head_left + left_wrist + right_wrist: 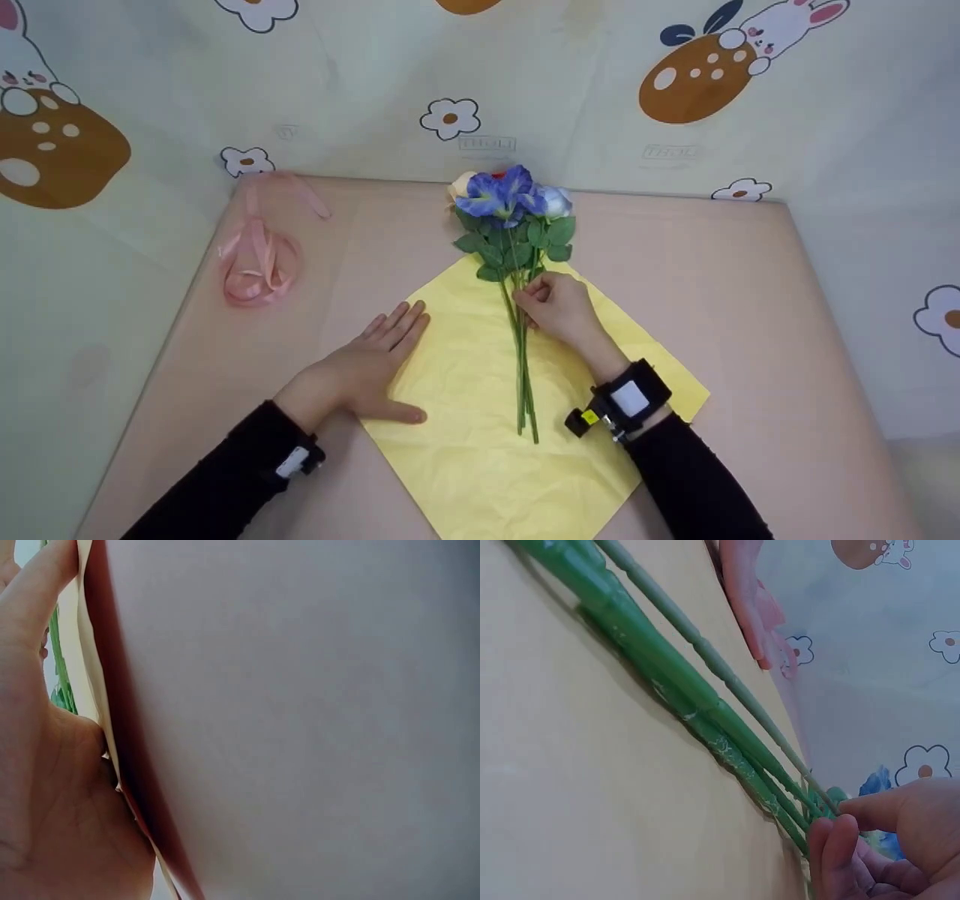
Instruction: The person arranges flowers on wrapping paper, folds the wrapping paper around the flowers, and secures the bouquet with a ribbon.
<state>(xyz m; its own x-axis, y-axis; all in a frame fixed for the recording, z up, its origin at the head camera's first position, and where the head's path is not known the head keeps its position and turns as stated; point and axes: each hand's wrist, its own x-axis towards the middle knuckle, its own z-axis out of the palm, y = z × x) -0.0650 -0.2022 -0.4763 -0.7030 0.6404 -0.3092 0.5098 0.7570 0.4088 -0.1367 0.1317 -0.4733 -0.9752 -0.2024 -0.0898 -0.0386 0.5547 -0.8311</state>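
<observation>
A bunch of artificial flowers [495, 196], with blue, pale blue, cream and red blooms and green leaves, lies on a yellow sheet of wrapping paper [457, 465]. Its heads reach past the paper's far corner. My right hand [559, 306] pinches the green stems [705, 701] just below the leaves, thumb against fingertips in the right wrist view. My left hand [379, 367] rests with straight, spread fingers on the paper's left edge. In the left wrist view, the left palm [67, 795] is beside the paper's edge [94, 675], and little of the flowers shows.
A loosely coiled pink ribbon [259, 262] lies at the table's far left. Beneath everything is a pinkish tabletop [750, 300]. Patterned sheeting [360, 82] with flowers and rabbits rises behind and along both sides.
</observation>
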